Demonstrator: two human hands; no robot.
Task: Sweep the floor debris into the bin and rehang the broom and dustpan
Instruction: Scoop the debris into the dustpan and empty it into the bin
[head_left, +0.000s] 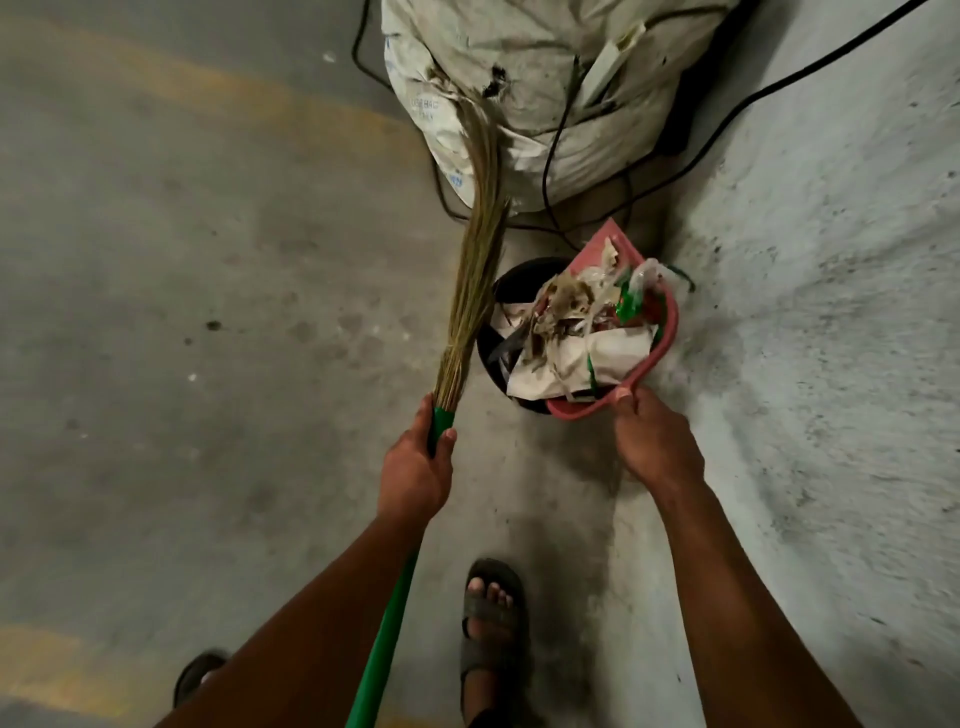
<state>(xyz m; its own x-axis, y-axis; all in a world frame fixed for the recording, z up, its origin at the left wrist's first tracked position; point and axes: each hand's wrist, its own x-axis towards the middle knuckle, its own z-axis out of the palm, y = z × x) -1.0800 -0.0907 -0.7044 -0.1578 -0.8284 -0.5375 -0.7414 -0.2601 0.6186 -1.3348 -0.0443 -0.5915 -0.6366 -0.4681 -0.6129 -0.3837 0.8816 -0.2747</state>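
My left hand (415, 465) grips the green handle of a broom (470, 291), whose long straw bristles point away from me and reach the white sack. My right hand (652, 441) holds the near end of a pink dustpan (667, 332) heaped with paper scraps and wrappers (582, 332). The dustpan hovers over a round black bin (485, 338) on the floor, covering most of its right side. Some paper lies inside the bin.
A large dirty white sack (530, 88) stands beyond the bin, with black cables (727, 114) trailing around it. A rough whitish wall (831, 312) rises on the right. Grey concrete floor (208, 260) spreads to the left. My sandalled feet (491, 613) are below.
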